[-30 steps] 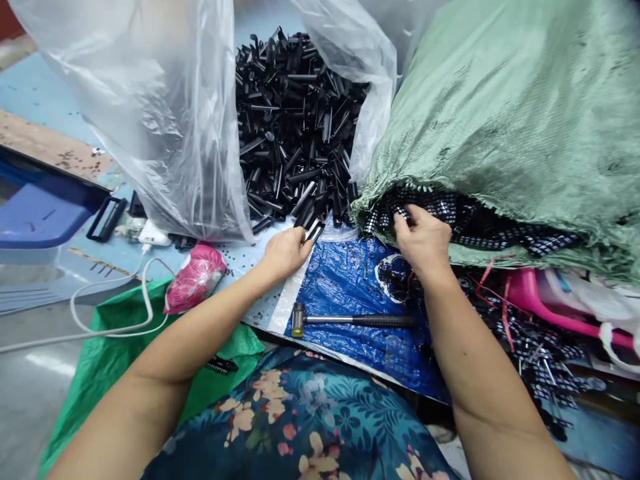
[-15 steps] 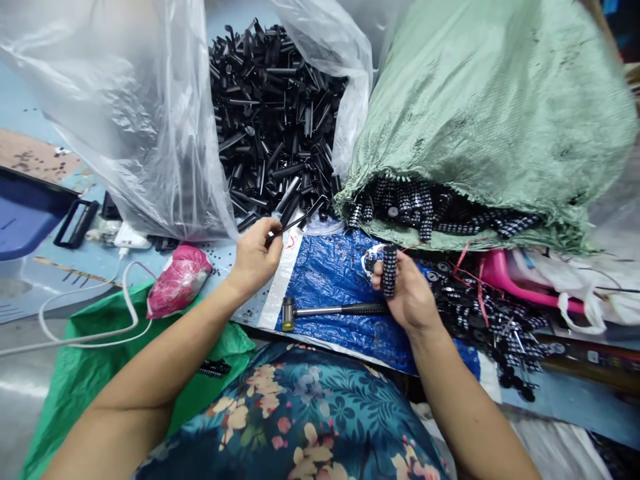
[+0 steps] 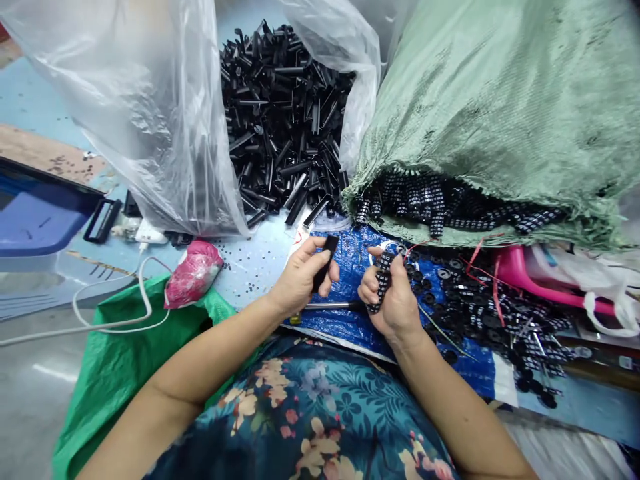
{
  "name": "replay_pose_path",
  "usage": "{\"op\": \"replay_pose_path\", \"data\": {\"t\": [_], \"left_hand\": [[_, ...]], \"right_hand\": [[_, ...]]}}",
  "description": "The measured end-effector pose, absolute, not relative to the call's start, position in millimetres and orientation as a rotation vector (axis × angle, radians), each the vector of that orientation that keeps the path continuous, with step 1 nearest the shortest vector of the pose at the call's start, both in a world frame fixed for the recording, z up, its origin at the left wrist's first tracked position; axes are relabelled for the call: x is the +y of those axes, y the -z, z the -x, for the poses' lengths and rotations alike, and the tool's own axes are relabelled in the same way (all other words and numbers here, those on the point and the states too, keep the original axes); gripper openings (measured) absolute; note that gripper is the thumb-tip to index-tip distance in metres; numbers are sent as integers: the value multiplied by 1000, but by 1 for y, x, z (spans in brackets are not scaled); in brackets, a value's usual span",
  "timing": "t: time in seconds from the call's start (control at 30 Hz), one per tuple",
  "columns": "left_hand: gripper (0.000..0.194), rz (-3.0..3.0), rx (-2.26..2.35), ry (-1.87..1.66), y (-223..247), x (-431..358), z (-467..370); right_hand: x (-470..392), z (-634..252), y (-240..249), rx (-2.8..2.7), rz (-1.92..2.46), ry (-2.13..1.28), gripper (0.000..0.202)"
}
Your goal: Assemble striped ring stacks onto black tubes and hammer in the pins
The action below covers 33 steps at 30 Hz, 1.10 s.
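Note:
My left hand is closed on a black plastic piece, a narrow trough-like part held upright between thumb and fingers. To its right, my right hand grips a black cylinder covered with rows of white characters, slightly tilted. A gap separates the two parts. Below them a hammer lies across the blue plastic sheet; the hands partly cover it. Behind my left hand, a heap of similar black plastic pieces fills a clear plastic bag.
A pale green woven sack spills character-covered black cylinders at the back right. Loose black discs and cylinders crowd the right side. At left are a pink wrapped bundle, a white cable and a green bag.
My left hand has moved right and toward me from the heap's edge with the black plastic piece, nearing my right hand. The cylinder in my right hand has tilted.

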<state>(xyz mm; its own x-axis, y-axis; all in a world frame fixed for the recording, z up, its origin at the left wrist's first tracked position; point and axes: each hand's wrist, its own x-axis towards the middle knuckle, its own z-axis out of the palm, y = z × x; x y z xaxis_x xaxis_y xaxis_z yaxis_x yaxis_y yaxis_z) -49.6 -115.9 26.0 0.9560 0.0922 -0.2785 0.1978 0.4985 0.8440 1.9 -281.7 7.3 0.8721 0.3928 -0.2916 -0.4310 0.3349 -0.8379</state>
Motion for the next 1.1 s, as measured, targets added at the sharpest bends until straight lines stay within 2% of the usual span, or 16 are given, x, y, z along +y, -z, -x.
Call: {"op": "replay_pose_path", "data": {"t": [0.13,0.33,0.43,0.47,0.6,0.73,0.93,1.1], "left_hand": [[29,-1280,272,8,-22,-142,46],[28,-1431,265,-3,-24,-154,42],[32,-1378,304,71,-28,-143,48],[33,-1368,301,93,-29,-139,50],[42,-1392,309,111,-31,-134,57],[55,-1416,415,21,-29,-141,58],[38,-1309,365,-60,-28,-146,62],[33,-1253,337,80,-24,-134,60]], "right_hand": [[-276,2,0,63,1140,-387,38],[-281,3,10,-332,1517,-196,55],[-298,0,8,-729,1764,5,98],[-304,0,7,-864,1824,61,106],[-312,0,-1,-1114,1927,239,97],[-308,6,-6,-1108,1918,341,101],[-305,13,-2,-1153,1965,484,99],[-304,18,5,-1195,2066,531,99]]}}
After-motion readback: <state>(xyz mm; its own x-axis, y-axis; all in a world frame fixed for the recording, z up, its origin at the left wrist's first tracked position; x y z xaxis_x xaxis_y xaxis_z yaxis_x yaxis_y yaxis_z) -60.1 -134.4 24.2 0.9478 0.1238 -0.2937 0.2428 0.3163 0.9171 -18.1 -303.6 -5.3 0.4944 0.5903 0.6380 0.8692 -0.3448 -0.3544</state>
